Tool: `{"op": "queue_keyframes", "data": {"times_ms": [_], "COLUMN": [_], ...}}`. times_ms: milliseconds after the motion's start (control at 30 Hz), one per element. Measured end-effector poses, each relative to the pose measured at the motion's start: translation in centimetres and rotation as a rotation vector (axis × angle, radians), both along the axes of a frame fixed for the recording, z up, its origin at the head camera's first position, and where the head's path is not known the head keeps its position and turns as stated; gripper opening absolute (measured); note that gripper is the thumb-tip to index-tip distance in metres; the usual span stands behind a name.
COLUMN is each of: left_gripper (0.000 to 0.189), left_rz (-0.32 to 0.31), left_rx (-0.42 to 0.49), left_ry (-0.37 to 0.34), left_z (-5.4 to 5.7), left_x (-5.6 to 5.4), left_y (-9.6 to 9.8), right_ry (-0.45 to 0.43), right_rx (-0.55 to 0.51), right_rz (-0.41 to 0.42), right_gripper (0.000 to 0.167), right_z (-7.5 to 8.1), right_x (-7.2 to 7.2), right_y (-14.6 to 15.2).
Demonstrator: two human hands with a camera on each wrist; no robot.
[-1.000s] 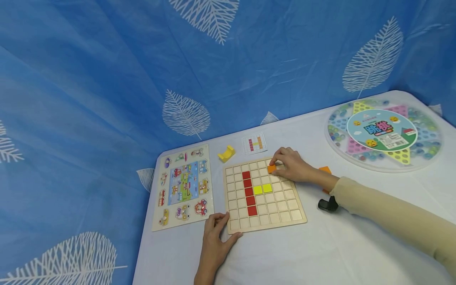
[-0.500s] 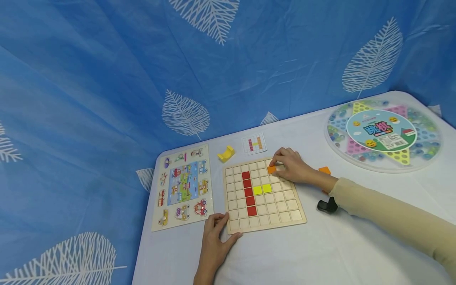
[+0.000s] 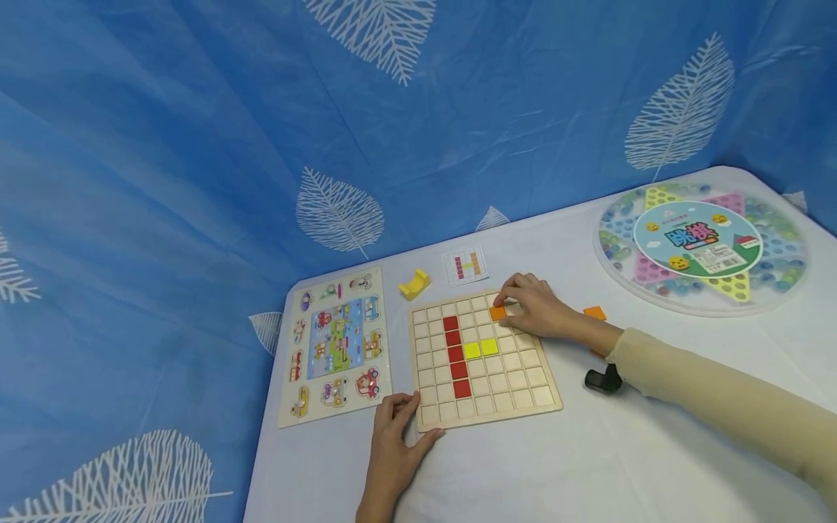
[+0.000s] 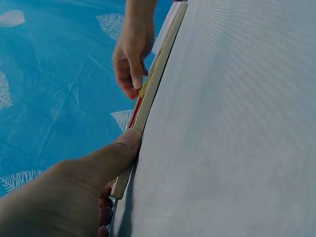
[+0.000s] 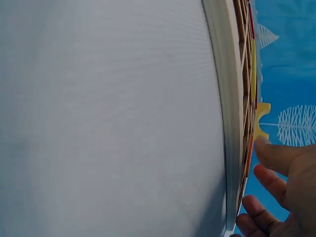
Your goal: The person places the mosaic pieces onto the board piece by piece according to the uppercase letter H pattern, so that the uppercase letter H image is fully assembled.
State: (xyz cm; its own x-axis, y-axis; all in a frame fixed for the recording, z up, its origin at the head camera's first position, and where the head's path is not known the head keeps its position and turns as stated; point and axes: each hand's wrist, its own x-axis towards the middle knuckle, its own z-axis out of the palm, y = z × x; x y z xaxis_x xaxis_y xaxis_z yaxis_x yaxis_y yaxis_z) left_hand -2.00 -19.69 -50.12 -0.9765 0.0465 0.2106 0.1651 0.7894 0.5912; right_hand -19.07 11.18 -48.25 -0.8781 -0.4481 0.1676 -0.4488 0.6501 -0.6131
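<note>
I have an orange tile (image 3: 498, 313) pinched between the thumb and forefinger of my right hand (image 3: 535, 309), in the second row from the far edge of a wooden grid board (image 3: 500, 381); whether it lies flat in its cell I can't tell, since my fingertips cover part of it. To its left, a column of five red tiles (image 3: 455, 354) fills cells running from far to near, and two yellow tiles (image 3: 480, 349) sit side by side, stretching rightward from the middle red one. My left hand (image 3: 395, 439) holds the board's near left corner, thumb on the near edge and fingers against the left side. Just beyond the far edge lie a small pattern card (image 3: 466, 266) printed with red, yellow and orange squares and, left of it, a yellow notched block (image 3: 415, 285). By my right forearm a spare orange tile (image 3: 595, 313) rests on the white-covered counter (image 3: 523, 472), another bit of orange half hidden below, and a black object (image 3: 604, 378) is at my beige sleeve (image 3: 713, 407). A vehicle puzzle (image 3: 317, 403) lies just left of the board; a round marble game (image 3: 698, 238) lies well off to the far right, and a blue leaf-patterned curtain (image 3: 458, 145) hangs behind.
</note>
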Motion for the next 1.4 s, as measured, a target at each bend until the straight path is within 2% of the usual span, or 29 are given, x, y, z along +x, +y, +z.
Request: {"op": "queue_keyframes", "data": {"times_ms": [167, 367, 633, 900, 1167, 1400], "left_gripper": [0.067, 0.067, 0.067, 0.067, 0.067, 0.067], "left_rz": [0.003, 0.001, 0.002, 0.016, 0.011, 0.001], "left_rx": [0.002, 0.006, 0.004, 0.017, 0.002, 0.002], "left_ry": [-0.012, -0.009, -0.002, -0.036, -0.003, 0.012], "left_z": [0.0, 0.0, 0.0, -0.2, 0.0, 0.1], "left_x": [0.0, 0.0, -0.1, -0.1, -0.1, -0.1], "left_y": [0.1, 0.0, -0.1, 0.1, 0.1, 0.0], "right_ry": [-0.010, 0.001, 0.015, -0.009, -0.004, 0.018], "right_rx": [-0.035, -0.046, 0.046, 0.072, 0.063, 0.047], "right_rz": [0.029, 0.029, -0.017, -0.007, -0.003, 0.012], "right_gripper": [0.025, 0.027, 0.023, 0.028, 0.020, 0.022], "right_z": [0.5, 0.8, 1.0, 0.6, 0.4, 0.3], "right_x": [0.7, 1.6, 2.9, 3.5, 3.5, 3.6], "right_y": [1.8, 6.0, 10.4, 11.2, 11.0, 11.0]}}
